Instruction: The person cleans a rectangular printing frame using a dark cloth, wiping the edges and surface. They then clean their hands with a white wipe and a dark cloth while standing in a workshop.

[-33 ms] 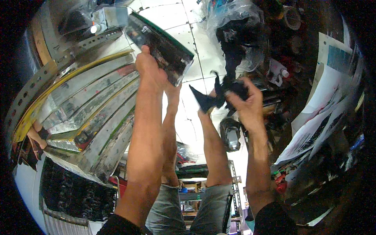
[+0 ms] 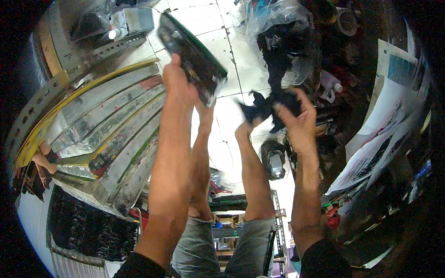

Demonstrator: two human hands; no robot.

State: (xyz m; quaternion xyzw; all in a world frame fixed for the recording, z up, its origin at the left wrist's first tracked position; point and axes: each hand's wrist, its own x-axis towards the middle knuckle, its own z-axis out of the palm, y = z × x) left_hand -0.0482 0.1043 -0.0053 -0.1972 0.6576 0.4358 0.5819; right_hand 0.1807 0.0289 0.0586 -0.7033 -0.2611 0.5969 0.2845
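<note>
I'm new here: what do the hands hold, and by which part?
Left hand: a dark panel, by its lower-left edge. Right hand: black cloth, by its right end.

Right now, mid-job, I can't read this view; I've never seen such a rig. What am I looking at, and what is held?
There's no machine here: these are a person's two bare hands, seen from a wide fisheye camera worn on the head and looking down, so straight edges bend near the rim. The left hand grips a dark, flat rectangular panel with a green edge. The right hand, a little blurred, holds soft-looking black material, apparently cloth. Below is a white tiled floor. At the picture's left are long, grey, stained boards; above them sits a translucent container with a white cap.
</note>
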